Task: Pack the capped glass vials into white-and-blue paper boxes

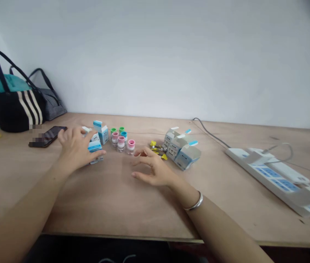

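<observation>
wooden table (pixel 111 212) with clear bottles (pixel 121 147), contents indistinct, between the hands (pixel 75 148) (pixel 156 168)

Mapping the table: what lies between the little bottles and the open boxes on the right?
The head view shows small yellow and metal items, the right hand partly in front.

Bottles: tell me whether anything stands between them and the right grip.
Nothing visible stands between the right grip and the nearest pink bottle; other pink bottles and the blue bottle stand between it and the green bottles.
</observation>
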A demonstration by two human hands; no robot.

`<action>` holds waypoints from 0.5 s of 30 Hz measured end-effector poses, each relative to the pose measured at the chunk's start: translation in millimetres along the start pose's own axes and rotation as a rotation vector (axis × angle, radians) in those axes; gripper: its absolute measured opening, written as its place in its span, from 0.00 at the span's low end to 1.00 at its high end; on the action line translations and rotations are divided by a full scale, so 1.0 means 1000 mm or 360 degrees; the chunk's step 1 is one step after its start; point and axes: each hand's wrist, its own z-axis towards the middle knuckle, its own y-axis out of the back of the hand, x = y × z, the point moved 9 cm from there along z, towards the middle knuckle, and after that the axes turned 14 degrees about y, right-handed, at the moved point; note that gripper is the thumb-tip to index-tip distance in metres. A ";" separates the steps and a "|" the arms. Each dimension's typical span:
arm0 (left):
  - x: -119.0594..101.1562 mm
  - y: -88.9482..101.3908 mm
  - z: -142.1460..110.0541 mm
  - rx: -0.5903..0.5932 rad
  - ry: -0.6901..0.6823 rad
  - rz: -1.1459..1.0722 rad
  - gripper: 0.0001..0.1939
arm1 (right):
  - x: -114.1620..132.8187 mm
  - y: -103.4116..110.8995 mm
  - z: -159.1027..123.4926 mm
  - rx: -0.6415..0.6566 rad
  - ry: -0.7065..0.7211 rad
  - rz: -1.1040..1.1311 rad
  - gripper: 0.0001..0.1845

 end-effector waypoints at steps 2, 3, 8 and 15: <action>0.004 0.005 0.002 -0.0088 0.0139 -0.0015 0.30 | 0.000 -0.001 0.000 0.0016 0.0000 0.0001 0.11; 0.004 0.003 0.002 -0.0083 0.0175 -0.0025 0.29 | 0.000 -0.002 0.000 0.0025 -0.0001 0.0002 0.11; 0.009 -0.012 0.007 0.0031 0.0281 -0.0154 0.29 | 0.000 -0.003 0.000 0.0042 0.0008 -0.0004 0.12; 0.007 0.049 -0.009 -0.0803 0.0117 -0.0609 0.24 | -0.003 0.003 0.001 -0.0105 -0.0016 -0.0068 0.10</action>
